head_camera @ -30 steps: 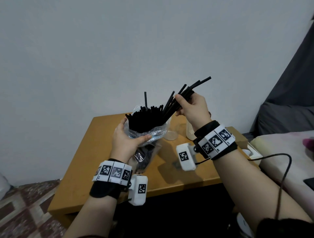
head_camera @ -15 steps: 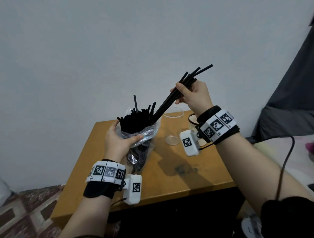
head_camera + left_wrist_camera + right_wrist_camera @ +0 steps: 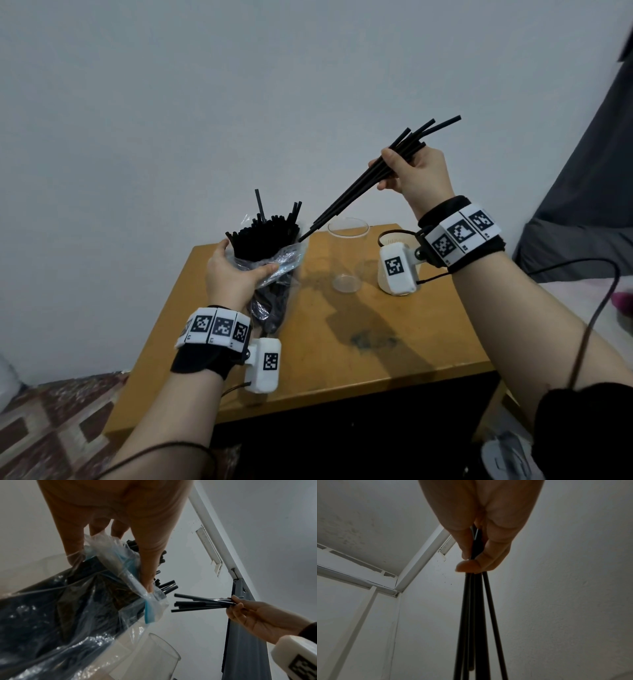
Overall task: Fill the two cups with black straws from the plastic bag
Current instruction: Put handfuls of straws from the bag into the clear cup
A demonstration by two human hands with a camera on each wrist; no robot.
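Note:
My left hand (image 3: 236, 274) grips a clear plastic bag (image 3: 274, 298) packed with black straws (image 3: 263, 236), held upright over the table's left part. My right hand (image 3: 411, 171) pinches a small bundle of black straws (image 3: 356, 195), lifted clear of the bag and slanting down-left, its lower tips just above the bag's mouth. A clear empty cup (image 3: 347, 253) stands on the table right of the bag. Behind my right wrist sits a second, white cup (image 3: 394, 240), mostly hidden. The left wrist view shows the bag (image 3: 77, 601), the pulled bundle (image 3: 202, 603) and the clear cup's rim (image 3: 164, 654). The right wrist view has the bundle (image 3: 476, 615) between thumb and fingers.
The wooden table (image 3: 342, 342) stands against a pale wall, with a dark smudge near its middle. A grey curtain or cushion (image 3: 589, 205) and a bed edge lie to the right. Patterned floor (image 3: 51, 428) shows at lower left. A cable (image 3: 582, 308) hangs by my right arm.
My right hand has risen and moved right, drawing the bundle of straws out of the bag. The left hand keeps holding the bag, and the clear cup has come into view.

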